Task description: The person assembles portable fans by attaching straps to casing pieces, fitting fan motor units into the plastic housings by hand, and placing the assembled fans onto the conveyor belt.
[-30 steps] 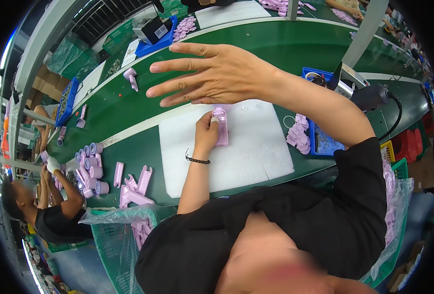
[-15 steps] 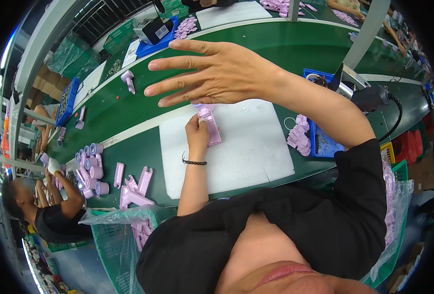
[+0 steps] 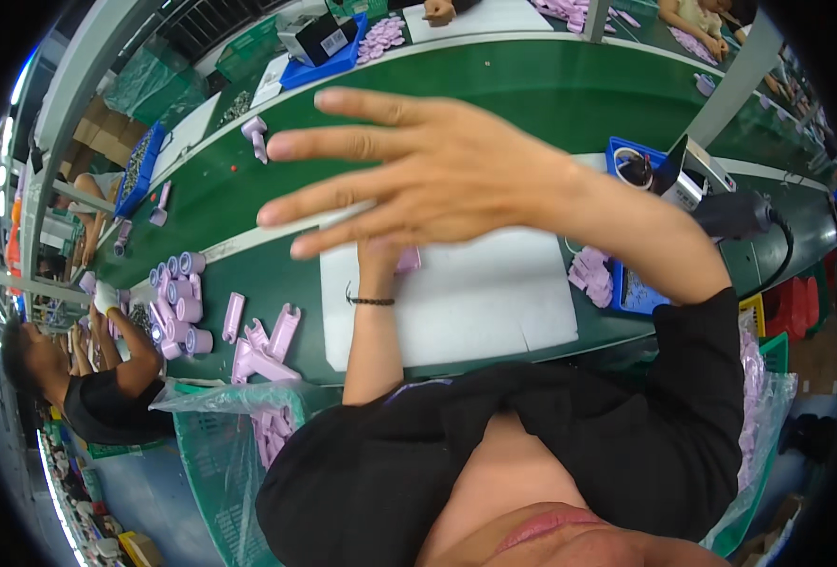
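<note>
My right hand (image 3: 437,175) is stretched out over the white mat (image 3: 480,312), fingers spread and nothing in them. Beneath it, my left hand (image 3: 375,269) is largely covered, its fingers out of sight. A pink plastic part (image 3: 409,260) shows beside the left hand, which gripped it in the earlier view. To the left of the mat lie loose pink plastic pieces (image 3: 265,348) and a pile of round-headed lilac parts (image 3: 184,310). Small flat pink pieces (image 3: 590,276) are heaped at the mat's right edge.
A blue tray of small metal bits (image 3: 636,291) and a dark corded tool (image 3: 735,215) stand on the right. Beyond the mat runs a green belt (image 3: 494,80) with a lilac part (image 3: 256,137). A lined green crate (image 3: 215,454) is at lower left, near a co-worker (image 3: 116,397).
My right hand has come lower and nearer, its fingers now covering my left hand and most of the pink part. The surroundings have shifted slightly to the right in view.
</note>
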Demonstrator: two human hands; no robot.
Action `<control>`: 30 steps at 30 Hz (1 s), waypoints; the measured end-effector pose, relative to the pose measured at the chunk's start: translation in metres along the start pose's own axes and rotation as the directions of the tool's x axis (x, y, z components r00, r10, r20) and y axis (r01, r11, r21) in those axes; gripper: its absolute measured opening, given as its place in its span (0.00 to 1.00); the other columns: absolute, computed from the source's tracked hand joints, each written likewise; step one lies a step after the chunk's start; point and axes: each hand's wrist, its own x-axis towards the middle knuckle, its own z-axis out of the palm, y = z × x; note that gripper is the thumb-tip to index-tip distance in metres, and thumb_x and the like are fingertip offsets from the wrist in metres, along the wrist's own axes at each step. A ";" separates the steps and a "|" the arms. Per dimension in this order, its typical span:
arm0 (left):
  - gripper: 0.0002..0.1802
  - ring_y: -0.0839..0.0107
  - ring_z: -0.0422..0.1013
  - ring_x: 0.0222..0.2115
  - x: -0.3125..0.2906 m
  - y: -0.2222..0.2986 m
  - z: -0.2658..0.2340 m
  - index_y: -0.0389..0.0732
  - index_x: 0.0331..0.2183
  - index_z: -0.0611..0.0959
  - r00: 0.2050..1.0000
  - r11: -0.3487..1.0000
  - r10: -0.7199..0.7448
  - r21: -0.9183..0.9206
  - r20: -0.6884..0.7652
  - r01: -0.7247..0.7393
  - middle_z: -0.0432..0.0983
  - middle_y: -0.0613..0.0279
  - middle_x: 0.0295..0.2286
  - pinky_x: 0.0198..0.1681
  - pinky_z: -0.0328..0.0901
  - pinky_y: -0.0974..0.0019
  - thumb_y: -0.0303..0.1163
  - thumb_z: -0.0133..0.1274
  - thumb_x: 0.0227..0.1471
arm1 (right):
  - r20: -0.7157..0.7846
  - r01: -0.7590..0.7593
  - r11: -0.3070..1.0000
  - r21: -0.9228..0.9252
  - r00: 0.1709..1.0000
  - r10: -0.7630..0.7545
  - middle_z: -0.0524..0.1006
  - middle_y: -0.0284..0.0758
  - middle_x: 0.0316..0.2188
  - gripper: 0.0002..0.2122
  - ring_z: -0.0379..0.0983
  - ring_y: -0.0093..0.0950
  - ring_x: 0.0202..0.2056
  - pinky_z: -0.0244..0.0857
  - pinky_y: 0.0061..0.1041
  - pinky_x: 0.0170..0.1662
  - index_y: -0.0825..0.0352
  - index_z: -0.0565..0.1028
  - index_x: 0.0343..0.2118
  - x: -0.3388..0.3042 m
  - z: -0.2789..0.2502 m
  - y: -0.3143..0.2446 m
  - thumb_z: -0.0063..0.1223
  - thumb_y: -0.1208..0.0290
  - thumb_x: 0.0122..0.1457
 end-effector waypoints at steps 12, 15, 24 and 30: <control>0.19 0.68 0.75 0.23 -0.028 0.002 0.013 0.30 0.45 0.78 1.000 1.000 -0.008 -0.015 0.004 0.008 0.79 0.53 0.29 0.28 0.69 0.72 0.20 0.41 0.51 | 0.292 -0.430 -0.549 0.717 0.900 -0.324 0.50 0.38 0.68 0.29 0.44 0.38 0.68 0.39 0.33 0.69 0.69 0.53 0.65 -0.048 0.080 -0.169 0.25 0.50 0.70; 0.19 0.68 0.76 0.22 -0.023 -0.006 0.012 0.29 0.46 0.77 1.000 1.000 0.018 -0.014 -0.002 -0.018 0.78 0.54 0.29 0.26 0.70 0.72 0.20 0.40 0.53 | 0.301 -0.447 -0.571 0.689 0.893 -0.336 0.48 0.37 0.69 0.31 0.42 0.36 0.69 0.37 0.34 0.69 0.68 0.52 0.66 -0.050 0.082 -0.171 0.25 0.48 0.69; 0.20 0.69 0.71 0.27 -0.023 -0.012 0.011 0.31 0.44 0.80 0.999 0.999 -0.043 0.027 -0.021 0.043 0.80 0.54 0.31 0.33 0.66 0.72 0.21 0.42 0.48 | 0.333 -0.495 -0.661 0.563 0.869 -0.367 0.48 0.35 0.69 0.34 0.39 0.34 0.69 0.32 0.36 0.70 0.66 0.53 0.66 -0.058 0.094 -0.184 0.26 0.43 0.67; 0.21 0.69 0.73 0.23 -0.023 -0.017 0.012 0.29 0.46 0.77 0.997 0.997 0.072 0.037 -0.031 -0.071 0.78 0.53 0.30 0.27 0.68 0.72 0.19 0.40 0.50 | 0.354 -0.504 -0.691 0.518 0.862 -0.364 0.48 0.35 0.69 0.33 0.40 0.34 0.69 0.32 0.35 0.70 0.66 0.52 0.66 -0.084 0.089 -0.189 0.26 0.43 0.67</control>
